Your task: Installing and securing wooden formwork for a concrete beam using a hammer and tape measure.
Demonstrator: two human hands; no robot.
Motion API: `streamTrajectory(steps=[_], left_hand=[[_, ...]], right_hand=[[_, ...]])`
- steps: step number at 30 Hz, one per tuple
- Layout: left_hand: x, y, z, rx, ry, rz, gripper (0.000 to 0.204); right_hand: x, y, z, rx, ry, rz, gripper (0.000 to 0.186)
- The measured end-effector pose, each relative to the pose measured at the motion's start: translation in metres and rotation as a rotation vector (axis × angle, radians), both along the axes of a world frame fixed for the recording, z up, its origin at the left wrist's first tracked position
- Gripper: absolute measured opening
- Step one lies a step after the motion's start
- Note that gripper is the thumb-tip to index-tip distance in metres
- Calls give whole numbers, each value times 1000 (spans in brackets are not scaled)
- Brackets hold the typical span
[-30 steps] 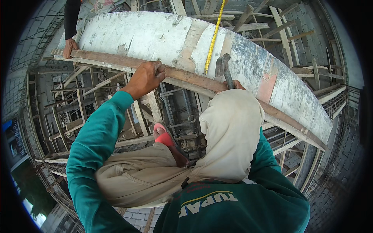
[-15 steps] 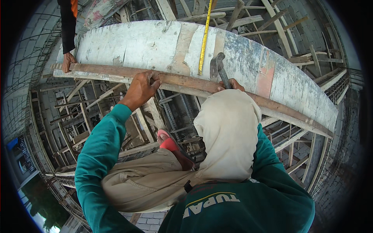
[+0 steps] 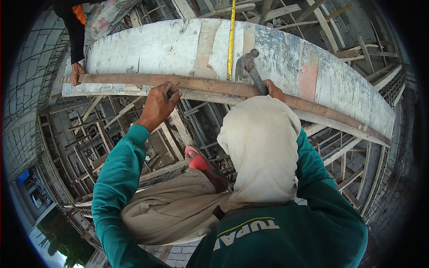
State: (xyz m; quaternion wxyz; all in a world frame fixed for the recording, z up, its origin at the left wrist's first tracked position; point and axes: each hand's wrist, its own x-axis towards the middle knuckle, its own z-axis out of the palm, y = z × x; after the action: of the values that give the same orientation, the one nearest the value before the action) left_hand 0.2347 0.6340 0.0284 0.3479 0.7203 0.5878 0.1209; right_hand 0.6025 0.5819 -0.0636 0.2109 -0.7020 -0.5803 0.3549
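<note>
A long brown wooden strip (image 3: 210, 85) lies along the near edge of a white-painted, weathered board (image 3: 170, 49). My left hand (image 3: 158, 102) is closed in a pinch over the strip. From its fingertips pokes a short thin piece that looks like a nail (image 3: 178, 83). My right hand (image 3: 274, 90) grips the handle of a claw hammer (image 3: 251, 67), its head resting on or just above the board; my raised knee hides part of this hand. A yellow measuring tape (image 3: 231, 40) stretches across the board, its lower end beside the strip.
Another person's hand (image 3: 77, 73) in a black sleeve holds the strip's left end. Timber props and braces (image 3: 103, 129) crowd the space below. My foot in a red sandal (image 3: 199, 163) stands among them. A floral cloth (image 3: 109, 18) shows at the upper left.
The view has shifted slightly. The hammer head has tilted a little and sits slightly higher; more of my right hand shows above the knee. My left hand keeps its pinch on the strip.
</note>
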Motion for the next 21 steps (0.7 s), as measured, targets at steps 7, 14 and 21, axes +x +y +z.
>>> streamTrajectory(steps=[7,14,21], left_hand=[[8,1,10,-154,-8,91,22],[20,1,11,-53,-48,42,31],[19,1,6,-110,-45,39,33]], right_hand=[[-4,1,9,97,142,-75,43],[-7,1,-6,104,79,-137,34],[-9,1,-9,155,86,-161,32]])
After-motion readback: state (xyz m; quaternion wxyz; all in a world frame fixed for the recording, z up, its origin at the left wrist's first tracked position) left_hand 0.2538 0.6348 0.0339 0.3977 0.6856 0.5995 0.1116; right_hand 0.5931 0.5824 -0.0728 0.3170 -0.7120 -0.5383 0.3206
